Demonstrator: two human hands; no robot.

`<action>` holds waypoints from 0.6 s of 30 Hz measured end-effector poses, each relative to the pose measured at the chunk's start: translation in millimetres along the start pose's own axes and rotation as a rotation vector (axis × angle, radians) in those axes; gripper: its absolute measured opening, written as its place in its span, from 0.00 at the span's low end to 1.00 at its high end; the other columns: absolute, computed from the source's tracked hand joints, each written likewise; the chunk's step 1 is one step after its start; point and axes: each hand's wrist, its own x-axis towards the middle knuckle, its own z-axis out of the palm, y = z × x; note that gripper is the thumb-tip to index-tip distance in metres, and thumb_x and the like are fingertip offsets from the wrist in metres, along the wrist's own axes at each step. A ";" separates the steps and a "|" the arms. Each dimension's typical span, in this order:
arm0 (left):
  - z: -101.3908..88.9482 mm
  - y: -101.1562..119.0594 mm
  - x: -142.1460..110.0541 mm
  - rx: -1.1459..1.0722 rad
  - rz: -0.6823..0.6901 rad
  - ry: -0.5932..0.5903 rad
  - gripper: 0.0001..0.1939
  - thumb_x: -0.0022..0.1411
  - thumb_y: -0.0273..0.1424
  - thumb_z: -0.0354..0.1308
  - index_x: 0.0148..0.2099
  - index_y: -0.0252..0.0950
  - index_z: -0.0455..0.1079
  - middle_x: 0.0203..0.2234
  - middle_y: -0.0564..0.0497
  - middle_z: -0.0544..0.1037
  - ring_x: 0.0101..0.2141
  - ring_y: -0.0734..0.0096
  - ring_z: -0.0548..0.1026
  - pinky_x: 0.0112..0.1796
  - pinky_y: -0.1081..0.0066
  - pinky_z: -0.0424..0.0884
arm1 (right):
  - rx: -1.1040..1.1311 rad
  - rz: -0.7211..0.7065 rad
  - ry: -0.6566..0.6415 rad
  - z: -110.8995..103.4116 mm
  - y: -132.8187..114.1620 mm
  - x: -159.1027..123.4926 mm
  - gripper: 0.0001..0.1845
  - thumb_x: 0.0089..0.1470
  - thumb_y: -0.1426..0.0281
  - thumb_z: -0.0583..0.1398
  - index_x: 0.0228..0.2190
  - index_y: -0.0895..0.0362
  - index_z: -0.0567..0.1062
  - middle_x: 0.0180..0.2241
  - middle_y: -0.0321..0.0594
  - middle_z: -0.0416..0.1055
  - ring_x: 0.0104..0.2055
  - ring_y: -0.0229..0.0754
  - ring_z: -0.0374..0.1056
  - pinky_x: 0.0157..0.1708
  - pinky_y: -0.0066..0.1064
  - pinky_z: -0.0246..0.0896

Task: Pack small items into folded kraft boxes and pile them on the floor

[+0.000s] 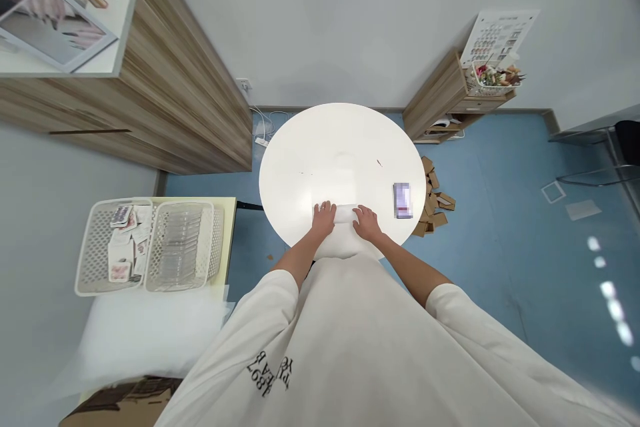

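Observation:
A white, rolled or folded sheet [345, 213] lies near the front edge of the round white table [340, 133], and it looks like thin foam or film. My left hand [324, 219] is closed on its left end, fingers bent over the top. At the right end, my right hand [367, 223] grips it with curled fingers. Whether something is wrapped inside is hidden. A blurred purple pack or phone [403, 201] lies on the table to the right of my right hand.
On the left, white baskets [85, 247] hold printed cards and clear plastic cases, beside stacked translucent white sheets [150, 333]. Small brown boxes [431, 207] lie on the floor right of the table. A wooden cabinet [200, 73] stands left; a shelf [435, 93] stands behind right.

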 end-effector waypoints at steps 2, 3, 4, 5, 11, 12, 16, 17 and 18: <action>2.8 2.5 -8.5 -0.017 0.022 0.017 0.36 0.57 0.24 0.58 0.68 0.35 0.56 0.65 0.33 0.60 0.67 0.45 0.56 0.65 0.48 0.45 | 0.007 -0.003 -0.014 5.8 -0.4 -2.9 0.28 0.63 0.68 0.53 0.63 0.56 0.63 0.68 0.51 0.53 0.68 0.54 0.48 0.64 0.47 0.46; 3.8 3.5 -12.2 -0.024 0.032 0.019 0.35 0.57 0.24 0.58 0.67 0.35 0.57 0.64 0.33 0.61 0.66 0.46 0.57 0.65 0.49 0.46 | 0.011 -0.005 -0.019 9.1 -0.6 -4.7 0.28 0.62 0.68 0.53 0.63 0.56 0.62 0.68 0.51 0.53 0.68 0.55 0.48 0.64 0.47 0.46; 4.5 4.3 -15.2 -0.030 0.040 0.017 0.35 0.57 0.24 0.58 0.67 0.35 0.58 0.63 0.33 0.63 0.66 0.46 0.57 0.65 0.49 0.46 | 0.018 -0.007 -0.024 12.6 -0.9 -6.7 0.29 0.62 0.68 0.54 0.63 0.56 0.62 0.68 0.51 0.52 0.68 0.55 0.48 0.64 0.47 0.46; 5.0 4.9 -17.5 -0.036 0.045 0.013 0.34 0.57 0.24 0.58 0.66 0.35 0.58 0.62 0.34 0.64 0.65 0.46 0.58 0.65 0.49 0.46 | 0.026 -0.008 -0.024 16.2 -1.2 -8.8 0.30 0.62 0.69 0.54 0.64 0.56 0.61 0.68 0.51 0.52 0.68 0.55 0.48 0.64 0.47 0.46; 3.0 5.5 -20.1 -0.054 0.048 -0.021 0.37 0.56 0.26 0.60 0.67 0.34 0.56 0.61 0.34 0.64 0.66 0.44 0.57 0.65 0.47 0.43 | 0.188 0.166 0.025 32.3 -2.2 -13.4 0.33 0.63 0.63 0.53 0.66 0.57 0.55 0.66 0.54 0.55 0.65 0.57 0.54 0.60 0.47 0.52; 2.3 6.1 -20.4 -0.047 0.048 -0.028 0.38 0.56 0.27 0.60 0.68 0.35 0.55 0.63 0.34 0.63 0.66 0.44 0.56 0.65 0.46 0.43 | 0.235 0.237 0.028 33.2 -2.4 -11.6 0.32 0.64 0.62 0.53 0.65 0.57 0.55 0.64 0.55 0.58 0.63 0.57 0.56 0.59 0.47 0.54; 0.5 12.8 -25.5 -0.016 0.100 -0.020 0.36 0.60 0.26 0.56 0.69 0.36 0.54 0.67 0.36 0.57 0.67 0.45 0.54 0.64 0.48 0.45 | 0.381 0.465 0.034 34.4 -4.8 -1.4 0.28 0.62 0.57 0.54 0.59 0.57 0.62 0.57 0.54 0.64 0.58 0.57 0.62 0.53 0.45 0.60; 0.6 15.2 -27.5 -0.008 0.126 -0.019 0.34 0.61 0.26 0.54 0.69 0.36 0.55 0.67 0.36 0.57 0.66 0.46 0.55 0.64 0.49 0.48 | 0.394 0.495 0.042 35.1 -6.4 0.8 0.27 0.61 0.56 0.55 0.57 0.57 0.63 0.56 0.54 0.64 0.58 0.57 0.62 0.52 0.45 0.60; 1.1 17.6 -29.4 0.000 0.152 -0.025 0.33 0.62 0.25 0.52 0.69 0.37 0.56 0.67 0.37 0.58 0.65 0.47 0.57 0.63 0.51 0.51 | 0.401 0.520 0.054 36.0 -8.4 2.6 0.27 0.60 0.55 0.56 0.55 0.57 0.64 0.56 0.54 0.65 0.57 0.57 0.62 0.52 0.45 0.60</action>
